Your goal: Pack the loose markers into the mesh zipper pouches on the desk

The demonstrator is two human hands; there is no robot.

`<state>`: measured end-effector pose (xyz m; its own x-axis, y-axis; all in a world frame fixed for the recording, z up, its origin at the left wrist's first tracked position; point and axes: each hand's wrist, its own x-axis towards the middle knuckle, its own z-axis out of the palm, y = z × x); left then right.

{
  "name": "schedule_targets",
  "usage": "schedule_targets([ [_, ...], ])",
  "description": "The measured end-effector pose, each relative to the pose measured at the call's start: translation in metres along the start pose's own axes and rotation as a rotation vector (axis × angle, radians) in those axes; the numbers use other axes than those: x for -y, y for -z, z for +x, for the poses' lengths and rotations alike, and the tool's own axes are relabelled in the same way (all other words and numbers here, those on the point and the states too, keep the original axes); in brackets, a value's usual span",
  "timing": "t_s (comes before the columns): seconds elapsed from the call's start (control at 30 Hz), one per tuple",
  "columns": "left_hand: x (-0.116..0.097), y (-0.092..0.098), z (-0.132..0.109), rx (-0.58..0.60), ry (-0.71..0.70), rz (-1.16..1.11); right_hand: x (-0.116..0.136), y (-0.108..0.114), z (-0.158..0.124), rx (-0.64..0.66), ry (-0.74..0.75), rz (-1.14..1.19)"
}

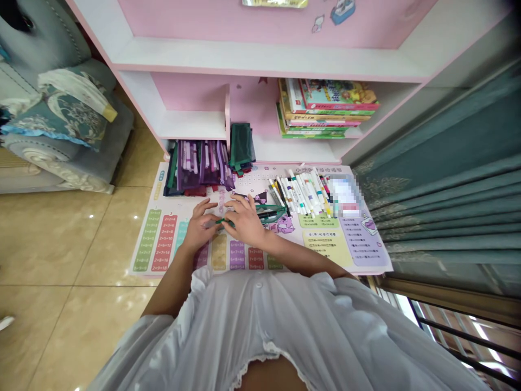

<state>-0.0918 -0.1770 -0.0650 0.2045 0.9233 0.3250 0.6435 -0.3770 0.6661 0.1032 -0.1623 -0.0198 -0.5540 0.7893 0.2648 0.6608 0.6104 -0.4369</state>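
A green mesh zip pencil pouch (273, 214) with dark pens inside lies on the desk mat, mostly under my right hand (246, 218). My left hand (200, 227) pinches the pouch's left end between thumb and index finger. The thumb and fingers of my right hand close on the same end from the other side, close to my left fingertips. The zip pull itself is too small to make out. Just right of the pouch, white markers (303, 193) with coloured bands lie in a loose pile.
Filled purple mesh pouches (203, 165) stand at the back left, beside stacked green pouches (241, 144). Books (325, 108) are piled on the pink and white shelf (264, 60). A pixelated packet (345, 195) lies right of the markers. A curtain (448, 163) hangs at the right.
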Motion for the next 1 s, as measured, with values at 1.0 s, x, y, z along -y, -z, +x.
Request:
schedule_targets([
  [1.0, 0.009, -0.002, 0.001, -0.029, -0.104, -0.106, -0.015, -0.001, 0.000, 0.058, -0.169, 0.197],
])
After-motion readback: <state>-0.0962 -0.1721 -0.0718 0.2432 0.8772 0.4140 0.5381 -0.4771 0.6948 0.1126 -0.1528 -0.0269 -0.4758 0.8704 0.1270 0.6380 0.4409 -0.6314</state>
